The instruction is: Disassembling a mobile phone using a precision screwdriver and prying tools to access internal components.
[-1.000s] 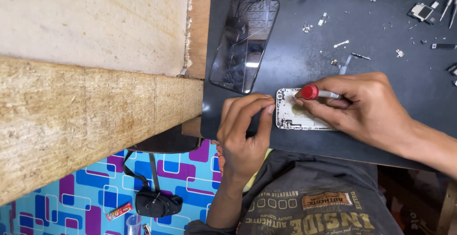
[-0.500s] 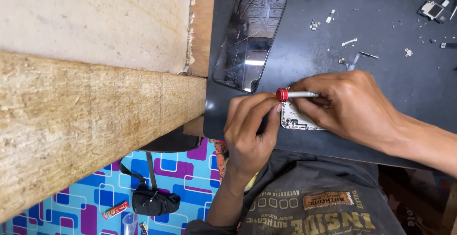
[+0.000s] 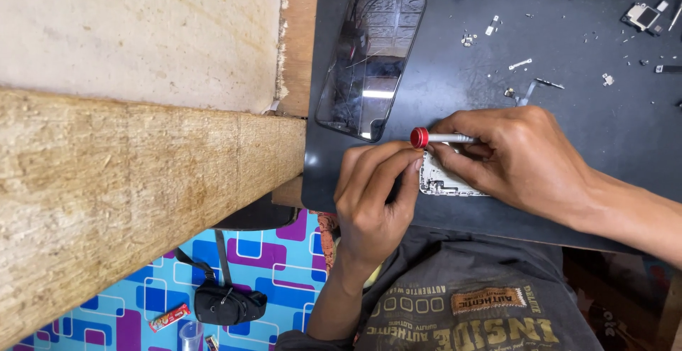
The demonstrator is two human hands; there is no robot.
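- While the right hand point(image 3: 526, 155) pinches a red-capped screwdriver point(image 3: 440, 138), the left hand point(image 3: 373, 198) presses its curled fingers on the white phone frame point(image 3: 447, 182) at the dark mat's point(image 3: 455, 81) near edge.
- Risk, as I judge it: the tip slipping — the driver lies nearly flat — and scattering loose screws point(image 3: 467, 38).
- Hidden: the driver's tip and most of the frame, under both hands.
- A detached screen point(image 3: 371, 58) lies just beyond them.

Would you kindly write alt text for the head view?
A right hand holds a red-capped screwdriver over a white phone frame steadied by the left hand on a dark mat; a detached screen lies nearby.
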